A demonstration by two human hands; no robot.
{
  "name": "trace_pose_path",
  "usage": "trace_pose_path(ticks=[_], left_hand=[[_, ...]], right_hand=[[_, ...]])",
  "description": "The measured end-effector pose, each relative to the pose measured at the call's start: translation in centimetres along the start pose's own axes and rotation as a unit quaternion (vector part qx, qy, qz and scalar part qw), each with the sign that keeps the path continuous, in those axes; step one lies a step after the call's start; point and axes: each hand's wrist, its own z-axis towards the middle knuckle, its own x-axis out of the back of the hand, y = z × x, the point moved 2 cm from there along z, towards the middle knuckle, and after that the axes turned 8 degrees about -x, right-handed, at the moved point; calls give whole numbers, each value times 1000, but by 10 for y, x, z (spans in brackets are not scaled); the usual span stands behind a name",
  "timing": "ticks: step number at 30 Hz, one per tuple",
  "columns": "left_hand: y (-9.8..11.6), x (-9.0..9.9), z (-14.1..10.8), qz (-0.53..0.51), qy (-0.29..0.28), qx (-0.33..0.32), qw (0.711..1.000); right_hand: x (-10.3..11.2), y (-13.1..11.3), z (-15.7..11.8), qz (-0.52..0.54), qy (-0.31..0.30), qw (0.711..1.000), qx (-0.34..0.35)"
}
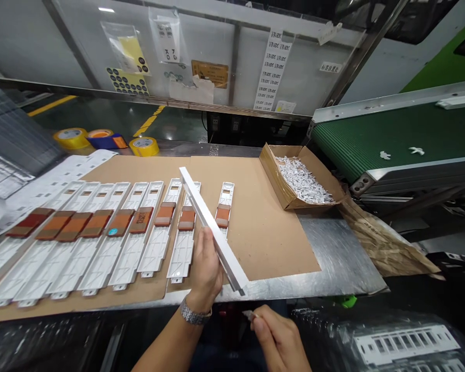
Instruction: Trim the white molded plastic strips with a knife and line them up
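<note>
We see white strips (157, 253), each crossed by an orange-brown pad (96, 223), lying on tan cardboard (263, 232). There's a plain white bar (200, 206) and a small silver sliver (248, 314). Behind are yellow tape rolls (144, 146), and a yellow sheet (127, 81) dotted in black. A brown box (279, 175) holds white scraps (302, 181). To the right, we see a green belt (391, 134) with fine ribbed stripes, and a silver link watch (196, 312).
</note>
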Motion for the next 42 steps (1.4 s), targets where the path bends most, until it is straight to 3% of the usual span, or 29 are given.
trace_pose_path(ticks=[6, 10, 14, 18, 26, 42], left_hand=[[7, 10, 6, -32, -8, 44, 998], [11, 12, 8, -63, 12, 48, 997], [18, 8, 1, -61, -10, 13, 998], [21, 9, -9, -33, -65, 16, 997], [23, 12, -19, 108, -52, -70, 990], [25, 14, -20, 148, -52, -84, 984]], right_hand=[[13, 5, 0, 172, 42, 976, -126], [5, 9, -2, 243, 81, 960, -118], [-3, 12, -2, 151, 165, 970, -91], [-5, 12, 3, 27, 230, 973, -14], [-12, 13, 10, -81, 258, 962, 35], [-13, 14, 15, -161, 232, 959, 24]])
